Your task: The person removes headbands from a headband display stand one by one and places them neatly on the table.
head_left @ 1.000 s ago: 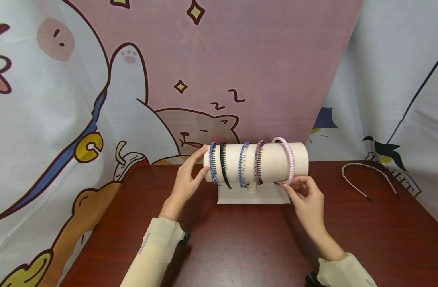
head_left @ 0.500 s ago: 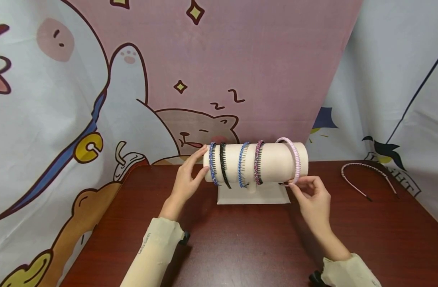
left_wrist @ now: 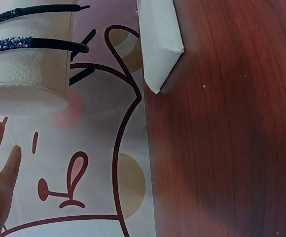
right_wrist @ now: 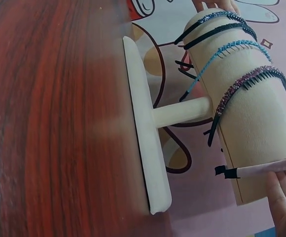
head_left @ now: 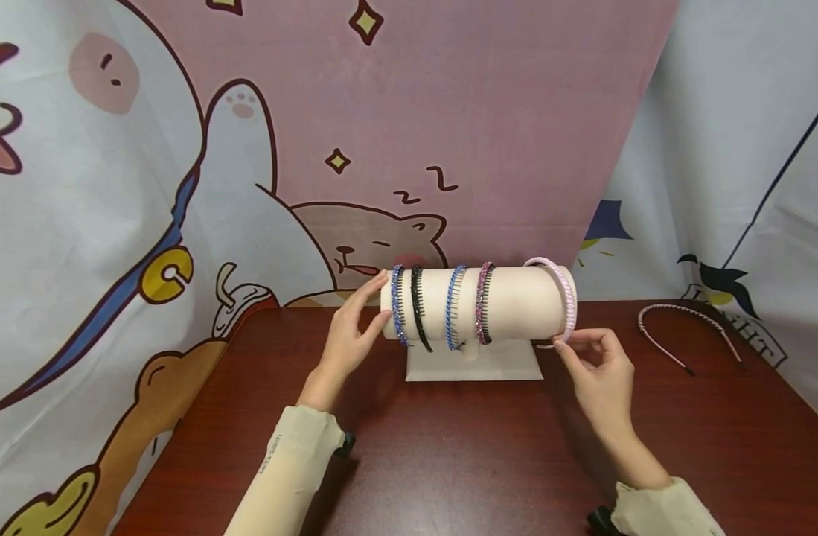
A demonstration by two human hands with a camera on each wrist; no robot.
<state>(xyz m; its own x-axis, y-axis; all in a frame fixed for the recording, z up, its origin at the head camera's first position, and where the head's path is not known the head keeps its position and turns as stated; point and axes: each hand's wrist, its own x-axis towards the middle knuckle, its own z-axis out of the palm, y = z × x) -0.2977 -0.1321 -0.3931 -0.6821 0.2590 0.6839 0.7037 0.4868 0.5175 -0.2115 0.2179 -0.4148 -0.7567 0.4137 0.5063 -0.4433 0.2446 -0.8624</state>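
Note:
A cream cylinder stand (head_left: 512, 301) on a flat base (head_left: 475, 366) carries several headbands: glittery blue (head_left: 397, 307), black (head_left: 417, 307), blue (head_left: 453, 307), glittery purple (head_left: 481, 301) and pale pink (head_left: 564, 292). My left hand (head_left: 365, 309) rests with straight fingers against the cylinder's left end. My right hand (head_left: 572, 341) pinches the pale pink headband's front tip at the cylinder's right end. The right wrist view shows that tip (right_wrist: 254, 171) against the cylinder (right_wrist: 251, 123), held by my fingers (right_wrist: 283, 197). In the left wrist view my left hand (left_wrist: 0, 182) lies flat below the cylinder end (left_wrist: 27, 96).
A second pink headband (head_left: 690, 327) lies on the dark red table (head_left: 449, 461) at the far right. A cartoon-print cloth backdrop (head_left: 281, 149) hangs right behind the stand and drapes over the table's left and right edges.
My right hand has slid the pale pink headband rightward along the cylinder to its right end. The left hand and the other headbands have not moved.

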